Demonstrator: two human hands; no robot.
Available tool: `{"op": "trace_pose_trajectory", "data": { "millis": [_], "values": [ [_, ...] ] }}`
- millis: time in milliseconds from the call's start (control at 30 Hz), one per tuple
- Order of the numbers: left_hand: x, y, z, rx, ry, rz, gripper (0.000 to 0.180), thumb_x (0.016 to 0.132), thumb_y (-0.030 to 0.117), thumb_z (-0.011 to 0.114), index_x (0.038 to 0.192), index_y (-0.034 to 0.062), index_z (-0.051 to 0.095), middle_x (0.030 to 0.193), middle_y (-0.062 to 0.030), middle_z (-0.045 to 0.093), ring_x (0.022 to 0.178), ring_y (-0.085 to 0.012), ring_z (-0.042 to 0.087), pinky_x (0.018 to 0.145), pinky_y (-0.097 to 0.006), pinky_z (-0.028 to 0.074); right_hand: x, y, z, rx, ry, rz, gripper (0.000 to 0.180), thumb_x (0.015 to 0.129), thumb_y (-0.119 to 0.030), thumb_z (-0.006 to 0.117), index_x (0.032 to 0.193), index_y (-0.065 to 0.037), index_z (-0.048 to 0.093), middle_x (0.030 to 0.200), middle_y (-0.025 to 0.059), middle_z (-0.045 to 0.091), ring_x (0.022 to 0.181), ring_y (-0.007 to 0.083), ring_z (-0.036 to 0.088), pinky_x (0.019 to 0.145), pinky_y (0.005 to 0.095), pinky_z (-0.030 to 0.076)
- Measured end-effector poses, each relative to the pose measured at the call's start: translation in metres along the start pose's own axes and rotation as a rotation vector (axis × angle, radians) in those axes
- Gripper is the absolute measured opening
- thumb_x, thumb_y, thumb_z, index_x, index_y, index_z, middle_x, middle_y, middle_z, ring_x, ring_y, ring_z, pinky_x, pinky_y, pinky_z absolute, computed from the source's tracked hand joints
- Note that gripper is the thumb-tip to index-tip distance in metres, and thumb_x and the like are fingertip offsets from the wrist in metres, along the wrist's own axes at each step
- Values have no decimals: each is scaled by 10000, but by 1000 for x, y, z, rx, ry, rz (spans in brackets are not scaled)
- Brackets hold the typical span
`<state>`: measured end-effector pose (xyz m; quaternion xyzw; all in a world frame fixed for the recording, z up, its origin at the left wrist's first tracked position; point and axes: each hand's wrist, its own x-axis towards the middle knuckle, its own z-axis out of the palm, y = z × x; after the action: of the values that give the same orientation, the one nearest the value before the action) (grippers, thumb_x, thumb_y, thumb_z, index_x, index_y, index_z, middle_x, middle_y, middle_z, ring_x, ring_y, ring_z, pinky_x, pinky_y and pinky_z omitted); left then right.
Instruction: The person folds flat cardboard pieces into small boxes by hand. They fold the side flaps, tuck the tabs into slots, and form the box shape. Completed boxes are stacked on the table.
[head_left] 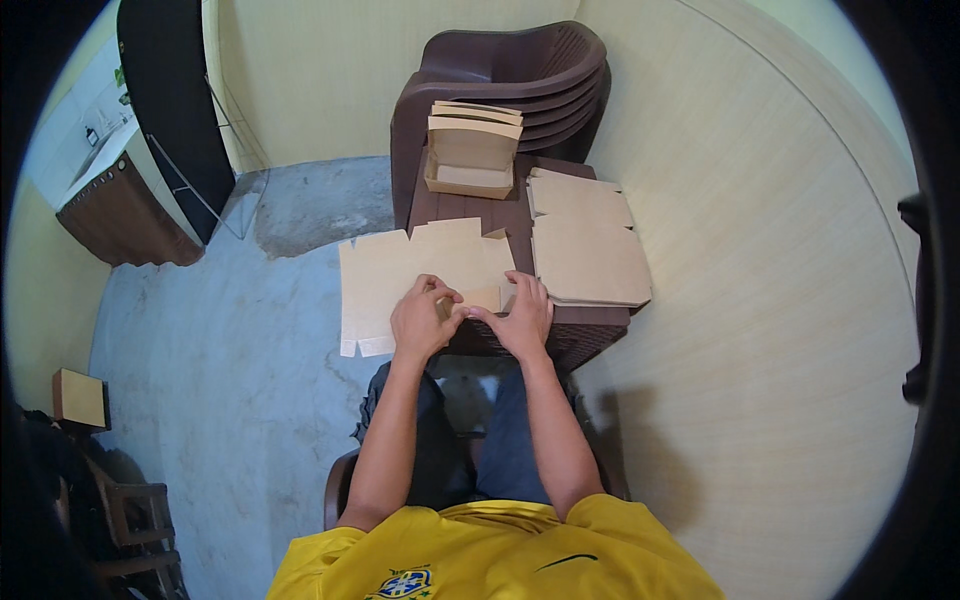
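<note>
A flat tan cardboard box blank [375, 270] with slotted edges lies in front of me, its left part reaching past the brown table. My left hand [425, 318] is closed on the near edge of the blank, fingers curled over it. Beside it, my right hand [525, 318] grips the same edge near a raised end flap, its fingers bent round the flap. The two thumbs nearly meet at the front fold. Small flaps at the blank's right end stand up. My fingers partly hide the fold.
More flat cardboard blanks [585, 250] lie piled on the right of the brown plastic table [440, 207]. Behind stands an open cardboard box [470, 180] with several pieces upright in it. Stacked brown chairs [500, 60] stand at the back; a wall [760, 250] rises on the right.
</note>
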<state>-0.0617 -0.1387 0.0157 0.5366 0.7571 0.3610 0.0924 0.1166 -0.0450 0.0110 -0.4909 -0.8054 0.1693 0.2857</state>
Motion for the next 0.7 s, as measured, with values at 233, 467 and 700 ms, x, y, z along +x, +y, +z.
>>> {"op": "trace_pose_trajectory", "data": {
  "millis": [233,467,700],
  "values": [
    [6,4,-7,-7,-82,-70,309,797,373,957,1043,209,865,1223,-14,695,1083,-292,747,908,-453,597,5,10,-1,96,-38,8,818,742,-316,1010,1417,-106,600,1382,103,672,1356,341,590,1138,501,458],
    [13,-7,-7,-41,-158,-48,260,831,231,935,1080,211,863,1256,-18,679,1129,-286,730,948,-452,584,10,19,-2,168,-63,-19,747,771,-186,982,1397,-94,585,1366,128,679,1338,373,604,1127,509,473],
    [18,-18,-17,-115,-269,-37,367,868,204,902,1218,202,789,1254,-53,679,1122,-305,731,947,-453,581,13,15,-6,48,-86,2,741,794,-232,952,1406,-69,569,1340,160,681,1319,398,602,1142,504,481]
  ]
}}
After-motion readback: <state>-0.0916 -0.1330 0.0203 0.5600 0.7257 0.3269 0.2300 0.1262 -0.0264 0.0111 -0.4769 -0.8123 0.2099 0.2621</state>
